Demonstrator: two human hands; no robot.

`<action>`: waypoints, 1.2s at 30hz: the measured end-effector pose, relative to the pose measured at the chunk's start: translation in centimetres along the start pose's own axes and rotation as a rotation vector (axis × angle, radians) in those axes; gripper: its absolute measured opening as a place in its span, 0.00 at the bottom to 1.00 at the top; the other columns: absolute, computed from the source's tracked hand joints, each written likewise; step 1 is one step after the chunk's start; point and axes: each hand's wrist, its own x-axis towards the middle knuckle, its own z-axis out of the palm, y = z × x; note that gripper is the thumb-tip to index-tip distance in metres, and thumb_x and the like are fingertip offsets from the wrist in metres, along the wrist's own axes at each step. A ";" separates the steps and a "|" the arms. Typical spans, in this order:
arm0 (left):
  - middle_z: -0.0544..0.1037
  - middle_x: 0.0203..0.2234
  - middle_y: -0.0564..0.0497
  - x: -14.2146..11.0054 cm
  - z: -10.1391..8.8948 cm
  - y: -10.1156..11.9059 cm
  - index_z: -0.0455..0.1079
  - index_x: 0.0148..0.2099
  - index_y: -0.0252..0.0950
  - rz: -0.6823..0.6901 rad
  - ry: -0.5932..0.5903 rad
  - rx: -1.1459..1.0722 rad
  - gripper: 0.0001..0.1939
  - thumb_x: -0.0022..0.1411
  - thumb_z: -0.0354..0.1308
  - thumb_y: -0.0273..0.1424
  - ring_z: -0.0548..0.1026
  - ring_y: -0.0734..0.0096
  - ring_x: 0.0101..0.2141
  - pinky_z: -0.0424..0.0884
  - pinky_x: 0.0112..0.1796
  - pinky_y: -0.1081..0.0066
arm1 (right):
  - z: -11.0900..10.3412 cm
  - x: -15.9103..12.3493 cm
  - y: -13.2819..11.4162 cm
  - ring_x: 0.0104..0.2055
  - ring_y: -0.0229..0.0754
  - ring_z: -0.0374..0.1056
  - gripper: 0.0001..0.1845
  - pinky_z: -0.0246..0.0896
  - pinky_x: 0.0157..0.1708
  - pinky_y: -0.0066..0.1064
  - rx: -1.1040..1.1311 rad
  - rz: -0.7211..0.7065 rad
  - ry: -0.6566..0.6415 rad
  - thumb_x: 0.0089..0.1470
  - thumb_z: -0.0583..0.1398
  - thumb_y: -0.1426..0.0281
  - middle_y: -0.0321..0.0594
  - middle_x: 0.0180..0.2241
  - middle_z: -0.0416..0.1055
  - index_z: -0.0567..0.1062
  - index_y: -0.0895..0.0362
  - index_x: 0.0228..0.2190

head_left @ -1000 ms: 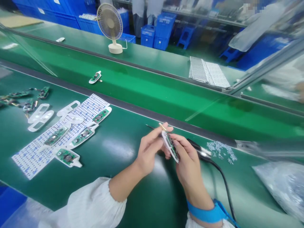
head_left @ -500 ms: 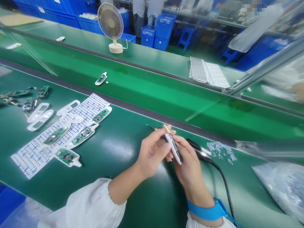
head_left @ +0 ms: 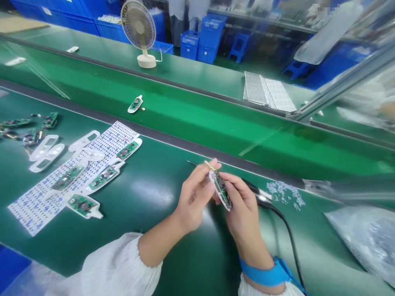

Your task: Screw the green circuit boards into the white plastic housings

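This is a factory floor, an electronics assembly line: a green conveyor belt [head_left: 185,111] runs past a worktop [head_left: 148,230] on its near side, where circuit boards [head_left: 82,204] in white plastic shells [head_left: 96,211], scattered small screws [head_left: 284,191] and a corded screwdriver [head_left: 266,198] lie. Beyond the belt are stacked blue plastic crates [head_left: 211,37], stools [head_left: 239,44] and white-clad people [head_left: 330,35].

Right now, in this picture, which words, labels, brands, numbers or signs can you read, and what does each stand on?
None can be read.
Patterned sheet: rows of blue and dark marks, too small to read.
White label on a blue bin, upper left: too blurred.
Sheets on the far bench: faint pattern, too small.
Held circuit board: any markings too small to make out.
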 end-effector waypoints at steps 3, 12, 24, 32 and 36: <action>0.77 0.55 0.44 0.2 -0.1 -0.1 0.75 0.59 0.41 -0.023 0.071 0.033 0.17 0.71 0.57 0.37 0.75 0.59 0.51 0.71 0.52 0.65 | 0.1 -0.3 -0.4 0.31 0.40 0.73 0.09 0.70 0.28 0.30 -0.197 -0.179 0.079 0.62 0.62 0.69 0.40 0.34 0.78 0.81 0.51 0.43; 0.81 0.45 0.45 0.6 0.0 0.1 0.79 0.52 0.37 -0.183 0.188 -0.047 0.17 0.67 0.61 0.41 0.78 0.62 0.43 0.72 0.45 0.68 | 1.0 -0.9 -0.7 0.27 0.39 0.69 0.17 0.69 0.26 0.31 -0.337 -0.371 0.080 0.55 0.67 0.76 0.33 0.27 0.74 0.75 0.52 0.46; 0.80 0.44 0.46 0.6 -0.3 -0.1 0.78 0.53 0.38 -0.184 0.144 -0.061 0.17 0.68 0.60 0.40 0.76 0.66 0.39 0.71 0.42 0.70 | 0.8 -0.9 -0.6 0.26 0.38 0.69 0.16 0.69 0.27 0.30 -0.335 -0.380 0.081 0.55 0.67 0.76 0.32 0.27 0.74 0.74 0.52 0.45; 0.80 0.39 0.47 0.6 -0.1 0.1 0.78 0.52 0.38 -0.180 0.157 -0.044 0.17 0.68 0.60 0.42 0.76 0.66 0.37 0.71 0.41 0.70 | 0.9 -0.9 -0.7 0.28 0.36 0.70 0.17 0.69 0.28 0.27 -0.311 -0.337 0.068 0.54 0.68 0.77 0.32 0.29 0.74 0.76 0.52 0.45; 0.79 0.38 0.48 0.5 0.3 0.1 0.78 0.50 0.39 -0.195 0.216 -0.039 0.16 0.67 0.61 0.43 0.75 0.68 0.36 0.72 0.39 0.71 | 1.0 -0.8 -0.9 0.27 0.34 0.68 0.18 0.67 0.27 0.25 -0.313 -0.283 0.057 0.53 0.68 0.78 0.31 0.29 0.75 0.78 0.50 0.45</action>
